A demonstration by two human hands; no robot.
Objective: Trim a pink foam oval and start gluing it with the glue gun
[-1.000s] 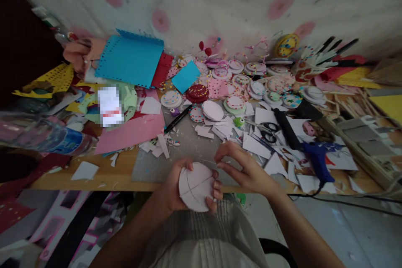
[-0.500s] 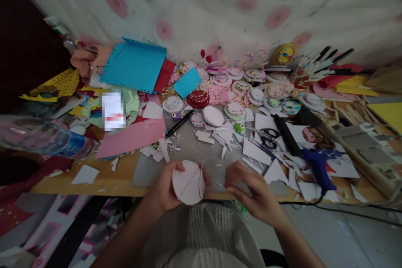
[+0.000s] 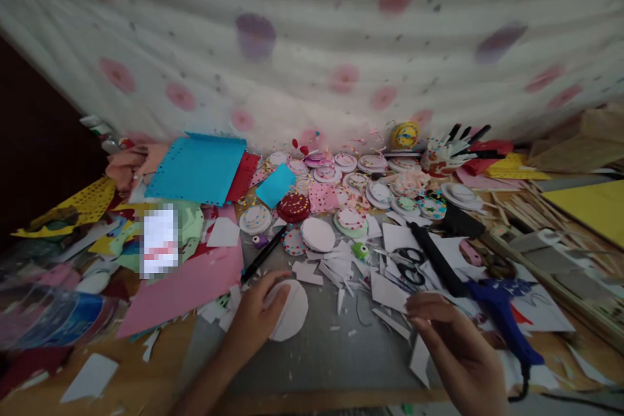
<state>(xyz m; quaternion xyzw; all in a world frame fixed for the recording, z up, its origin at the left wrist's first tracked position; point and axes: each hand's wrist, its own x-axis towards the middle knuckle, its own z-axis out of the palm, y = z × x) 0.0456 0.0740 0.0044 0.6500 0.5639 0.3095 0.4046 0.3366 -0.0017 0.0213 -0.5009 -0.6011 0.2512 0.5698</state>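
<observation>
Head cam: white disc (image 3: 296, 314) is in L hand (image 3: 259, 313), over the grey mat (image 3: 341, 357), nearer the tabletop's (image 3: 146, 374) near edge than its far one; thumb on top, other fingers partly hidden. Unclear if disc also rests on mat. R hand (image 3: 451, 341) is well apart, toward the near R corner; thumb + forefinger drawn narrow, can't tell if anything thin is btwn them.

Progress, as judged: disc is cut round but its visible face is plain, no dots, so prob. early-stage vs the dotted discs (image 3: 293, 207) across the tabletop's far half, which look done or close to it. Another plain disc (image 3: 318, 234) lies near them. Offcuts (image 3: 336, 264) litter the mat, so much cutting seems done. Scissors (image 3: 409, 265) & glue gun (image 3: 507, 318) lie toward R edge, neither hand on them.

Containers: cup (image 3: 435, 160) by far edge, R of ctr, holds pens (image 3: 468, 135). Bottle (image 3: 63, 320) w/ blue label at L edge, contents unclear.
</observation>
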